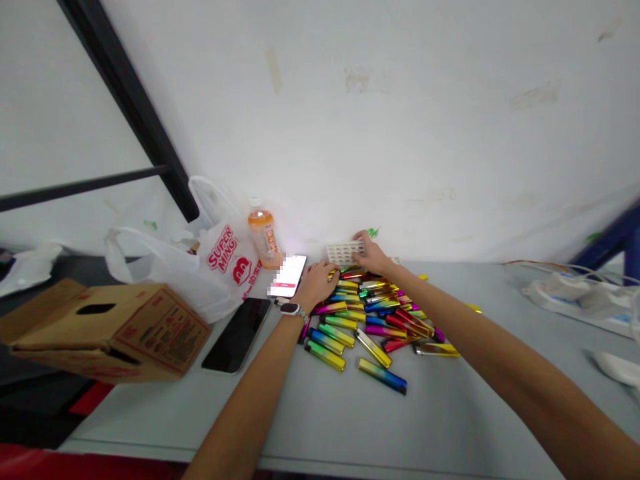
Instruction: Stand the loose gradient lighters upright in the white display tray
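- One gray table (pixel 280 413) is spanning the view, with two forearms reaching over it.
- One blue-and-yellow lighter (pixel 383 375) is lying nearest, just apart from the pile.
- One open cardboard box (pixel 155 333) is sitting at the left, and one dark phone (pixel 237 335) is lying between it and the pile.
- One white object (pixel 617 367) is showing at the right edge; its kind is unclear.
- One pile of lighters (pixel 373 317) is spreading across the middle between the forearms; more than twenty are showing, but overlaps are preventing an exact count.
- One left hand (pixel 319 283), with one watch (pixel 290 309) on its wrist, is lying palm down at the pile's far left side, its fingers curling over a yellow piece (pixel 331 275); whether they are pinching it, I cannot tell.
- One white power strip (pixel 575 300) is lying well apart, at the right.
- One white plastic bag (pixel 175 267) is standing behind the box.
- One lit phone (pixel 289 277) is lying just left of the left hand, one orange-drink bottle (pixel 263 237) standing behind it.
- One right hand (pixel 373 253) is pinching the right end of one white grid tray (pixel 343 253) between thumb and fingers, beyond the pile.
- One white wall (pixel 400 133) is rising farthest.
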Available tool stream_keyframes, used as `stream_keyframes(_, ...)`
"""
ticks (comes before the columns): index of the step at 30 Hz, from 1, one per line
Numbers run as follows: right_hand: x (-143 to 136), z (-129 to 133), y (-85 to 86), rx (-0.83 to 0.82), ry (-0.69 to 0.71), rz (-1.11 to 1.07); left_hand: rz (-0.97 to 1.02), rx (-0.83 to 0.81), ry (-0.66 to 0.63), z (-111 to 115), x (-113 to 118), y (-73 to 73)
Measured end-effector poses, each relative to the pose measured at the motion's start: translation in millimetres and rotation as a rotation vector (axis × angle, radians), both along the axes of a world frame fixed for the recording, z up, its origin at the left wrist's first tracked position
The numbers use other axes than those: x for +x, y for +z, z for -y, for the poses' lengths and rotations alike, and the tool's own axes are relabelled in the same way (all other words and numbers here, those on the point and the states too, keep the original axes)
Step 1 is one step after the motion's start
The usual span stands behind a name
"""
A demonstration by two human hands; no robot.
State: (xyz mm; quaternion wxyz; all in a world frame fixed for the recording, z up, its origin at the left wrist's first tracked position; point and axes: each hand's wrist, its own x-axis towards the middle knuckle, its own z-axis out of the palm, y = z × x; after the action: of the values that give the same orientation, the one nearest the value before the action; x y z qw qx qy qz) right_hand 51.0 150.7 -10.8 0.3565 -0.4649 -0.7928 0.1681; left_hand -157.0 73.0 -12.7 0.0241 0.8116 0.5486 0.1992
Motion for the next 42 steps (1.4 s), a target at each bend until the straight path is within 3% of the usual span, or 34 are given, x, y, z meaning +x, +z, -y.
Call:
stream_keyframes(5, 9.8, 10.1, 10.1, 0.152, -0.048, 0.119, 0.033, -0.024, -0.073, -3.9, -2.4, -0.7)
stream_keyframes(13, 3.8, 29.6, 25.1, 0.266, -0.204, 0.53, -0.039, -0.023, -0.07, 3.2, 6.5, -0.7)
stream_keyframes(18, -2.5, 35.9, 32.8, 0.247, -0.163, 0.693, -0.005, -0.02, -0.089, 5.3, 6.5, 0.5)
stream_keyframes(32, -5.7, 50.7, 25.9, 0.209, -0.139, 0.761, 0.052, 0.035, -0.138, 9.8, 1.3, -2.7)
stream_keyframes(36, -5.0, 53.7, 24.0, 0.182, -0.087, 0.784, 0.047, 0.123, 0.018, 12.1, 2.4, -3.0)
stream_keyframes(38, -2.9, 53.0, 24.5, 0.135, -0.08, 0.803, 0.018, 0.091, 0.08, 11.3, 3.6, -3.9)
stream_keyframes(42, 11.7, 51.7, 24.8, 0.063, -0.185, 0.665, -0.04, -0.024, 0.063, 7.2, 6.8, -2.4)
